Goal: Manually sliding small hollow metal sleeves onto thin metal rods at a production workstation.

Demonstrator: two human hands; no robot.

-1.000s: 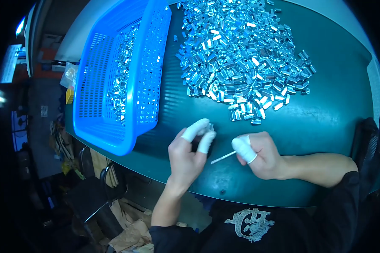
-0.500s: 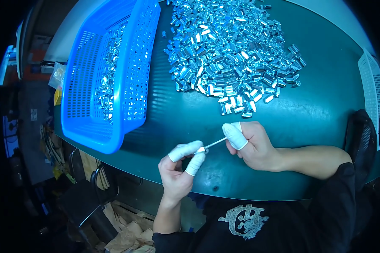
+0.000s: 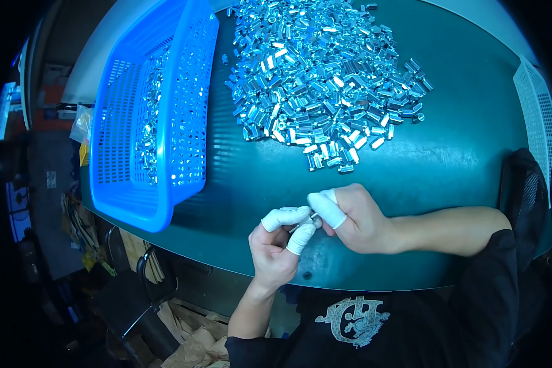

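Observation:
White finger covers sit on the thumb and index finger of both hands. My left hand (image 3: 275,248) pinches a small shiny metal piece, mostly hidden by its fingertips. Closed around a thin metal rod (image 3: 314,216), my right hand (image 3: 359,221) has its fingertips right against those of the left. Only a short bit of the rod shows between them, and whether it is inside the metal piece I cannot tell. Beyond both hands lies a big heap of small hexagonal metal standoffs (image 3: 325,92), loose on the green tabletop (image 3: 405,178).
A blue perforated basket (image 3: 165,202) holding many more metal pieces stands on the left of the table. At the right edge is a white perforated basket (image 3: 533,110), with a dark mesh-backed chair (image 3: 521,190) nearby. Brown paper (image 3: 196,346) lies below the table at lower left.
The hands have come together: my left moved right, my right slightly left. The rod, earlier visible along its length, is now mostly hidden. The whole scene shifted slightly left in view.

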